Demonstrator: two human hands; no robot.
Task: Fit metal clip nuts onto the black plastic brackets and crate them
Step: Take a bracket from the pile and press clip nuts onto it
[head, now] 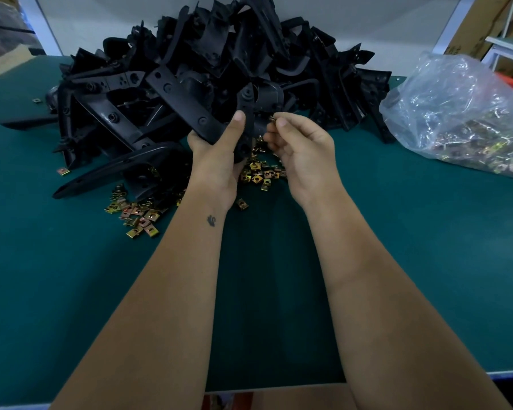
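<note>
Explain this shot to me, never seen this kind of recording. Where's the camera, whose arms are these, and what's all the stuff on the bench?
There is no machine here. One wide-angle camera sits on a person's head and looks forward and down, so the two bare arms are their own.

The left hand grips a black plastic bracket lifted from the big pile of brackets at the back of the green table. The right hand pinches one small metal clip nut close beside that bracket, apparently about to fit it.

Loose clip nuts lie scattered near the hands. A clear plastic bag on the right holds many more. No crate is in view.
</note>
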